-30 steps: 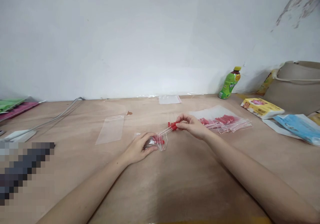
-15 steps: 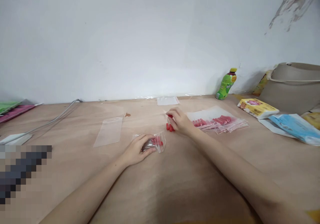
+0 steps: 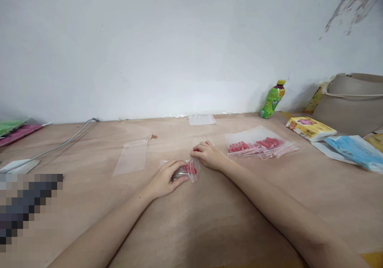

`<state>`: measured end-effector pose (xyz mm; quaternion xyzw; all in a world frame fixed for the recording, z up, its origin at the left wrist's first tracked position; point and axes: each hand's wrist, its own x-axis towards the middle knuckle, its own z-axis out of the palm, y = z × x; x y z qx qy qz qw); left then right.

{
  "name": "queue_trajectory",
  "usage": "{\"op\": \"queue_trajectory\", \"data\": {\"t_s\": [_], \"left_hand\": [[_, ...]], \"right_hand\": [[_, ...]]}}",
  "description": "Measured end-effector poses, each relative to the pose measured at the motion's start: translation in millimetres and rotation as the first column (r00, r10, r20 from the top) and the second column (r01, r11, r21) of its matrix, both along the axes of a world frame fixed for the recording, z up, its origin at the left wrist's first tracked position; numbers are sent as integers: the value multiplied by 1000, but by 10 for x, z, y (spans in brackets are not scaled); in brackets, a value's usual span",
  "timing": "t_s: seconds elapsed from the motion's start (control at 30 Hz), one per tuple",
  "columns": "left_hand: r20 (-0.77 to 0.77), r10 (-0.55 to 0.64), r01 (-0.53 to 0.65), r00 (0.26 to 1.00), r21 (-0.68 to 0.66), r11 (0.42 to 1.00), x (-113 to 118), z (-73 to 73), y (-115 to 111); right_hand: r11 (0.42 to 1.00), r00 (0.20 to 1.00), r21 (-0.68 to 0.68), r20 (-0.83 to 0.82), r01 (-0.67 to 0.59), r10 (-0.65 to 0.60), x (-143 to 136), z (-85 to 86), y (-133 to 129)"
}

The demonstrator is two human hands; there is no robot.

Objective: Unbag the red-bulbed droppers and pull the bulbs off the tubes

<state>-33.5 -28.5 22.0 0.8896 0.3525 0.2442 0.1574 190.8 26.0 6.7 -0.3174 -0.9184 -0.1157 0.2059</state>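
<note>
My left hand [image 3: 168, 179] is closed around a clear zip bag [image 3: 194, 174] on the table, its thumb and fingers curved over the plastic. Small red pieces [image 3: 190, 168] show inside, near the bag's mouth. Just beyond the mouth, my right hand [image 3: 208, 154] has its fingers pinched together. A bit of red [image 3: 196, 150] shows at its fingertips; the rest is hidden under the hand. Right of this hand lie several flat zip bags [image 3: 260, 134] with rows of red pieces in them.
An unfilled zip bag [image 3: 131, 157] lies at left, a white one [image 3: 202, 119] by the wall. A green bottle [image 3: 272, 100], yellow tissue pack [image 3: 311, 128], blue packet [image 3: 354, 151] and beige bin [image 3: 350, 104] stand or lie at right. A grey cable [image 3: 72, 137] crosses the left.
My right hand has come left and slightly down, toward the bag's mouth, with its fingers lower. Red pieces seen below it are now covered. My left hand stays on the bag.
</note>
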Motion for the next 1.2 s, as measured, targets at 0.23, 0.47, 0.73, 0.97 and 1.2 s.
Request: {"op": "queue_trajectory", "data": {"t_s": [0.23,0.47,0.73,0.97,1.2], "left_hand": [[2,0,0,1000,-6,1000,-2,-20,7],[-25,-39,38,999,-32,999,-26,56,-34],[-21,-12,10,1000,-120,993,36,106,-150],[6,-53,54,999,-79,995,59,28,-149],[-28,-57,55,998,-72,996,47,7,-143]], "right_hand": [[998,998,-15,27,58,-58,1,128,-87],[981,925,-189,-361,47,-114,68,280,-389],[917,918,-397,-373,-26,-135,-35,70,-625],[888,921,-458,-328,39,-210,-101,69,-631],[863,900,-505,-378,-2,-219,-64,85,-634]]}}
